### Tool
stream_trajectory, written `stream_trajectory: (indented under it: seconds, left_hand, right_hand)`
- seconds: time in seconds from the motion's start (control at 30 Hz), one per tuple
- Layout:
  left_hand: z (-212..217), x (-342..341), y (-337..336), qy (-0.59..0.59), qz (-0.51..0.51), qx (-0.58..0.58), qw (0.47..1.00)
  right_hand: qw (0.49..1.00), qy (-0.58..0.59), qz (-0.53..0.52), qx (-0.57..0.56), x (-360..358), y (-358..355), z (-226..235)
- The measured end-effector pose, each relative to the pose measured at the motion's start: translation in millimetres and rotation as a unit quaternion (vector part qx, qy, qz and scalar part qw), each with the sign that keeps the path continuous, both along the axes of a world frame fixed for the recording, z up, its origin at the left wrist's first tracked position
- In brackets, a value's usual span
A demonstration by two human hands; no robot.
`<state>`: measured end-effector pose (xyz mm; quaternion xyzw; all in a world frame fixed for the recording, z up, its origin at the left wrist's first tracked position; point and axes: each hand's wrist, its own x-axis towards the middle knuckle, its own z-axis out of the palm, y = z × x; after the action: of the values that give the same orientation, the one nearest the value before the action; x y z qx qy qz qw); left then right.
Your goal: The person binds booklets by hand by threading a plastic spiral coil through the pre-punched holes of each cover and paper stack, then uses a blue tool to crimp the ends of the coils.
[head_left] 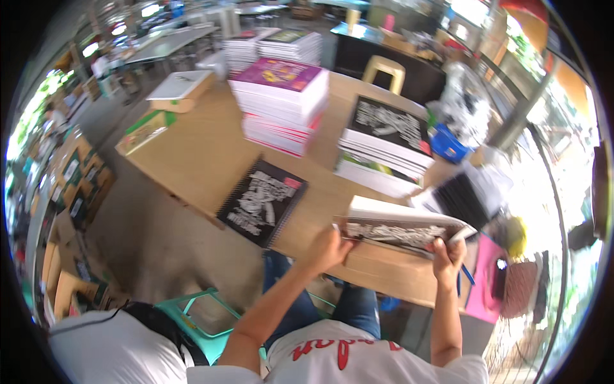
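Black-covered book (396, 235) with white artwork, held over the near edge of the table (192, 153).
Cover faces the person, long axis running left to right; left hand (327, 249) and right hand (448, 257) pinch opposite ends.

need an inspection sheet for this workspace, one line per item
Surface: brown table, bearing stacked books
Things in hand: lifted notebook; dark spiral notebook lies flat nearby
Stacks: purple-topped stack; black-topped stack to its right
Clutter: blue container, clear plastic, pink sheet
Grip: left hand touches the lifted notebook's left end; right hand holds its right end
Cables: dark line hanging at right, possibly a cable
Surroundings: cartons at left, cream chair beyond
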<state>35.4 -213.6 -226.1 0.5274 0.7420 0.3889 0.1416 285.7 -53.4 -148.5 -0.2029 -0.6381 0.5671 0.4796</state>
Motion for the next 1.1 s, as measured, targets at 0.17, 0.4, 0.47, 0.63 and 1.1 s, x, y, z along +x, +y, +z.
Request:
stream_trajectory:
  seconds: [0.17,0.4,0.47,0.63,1.1]
  left_hand:
    - [22,-3,-2,-0.132,-0.08,0.112,0.982]
    - [51,10,11,-0.033,-0.14,0.21,0.967]
    - [73,1,16,-0.14,-0.158,0.216,0.953]
    - [87,-12,30,-0.338,-0.214,0.178,0.899]
    - [207,-138,178,-0.184,-0.167,0.319,0.915]
  right_hand:
    - [0.997,-0.066,0.039,-0.015,21,10,8]
    - [0.999,0.005,-0.02,0.025,25,5,22]
    - [0.999,0.033,-0.021,0.012,28,9,23]
    - [0.993,0.112,-0.033,-0.02,3,6,38]
    - [0.979,0.141,-0.044,0.144,-130,164,138]
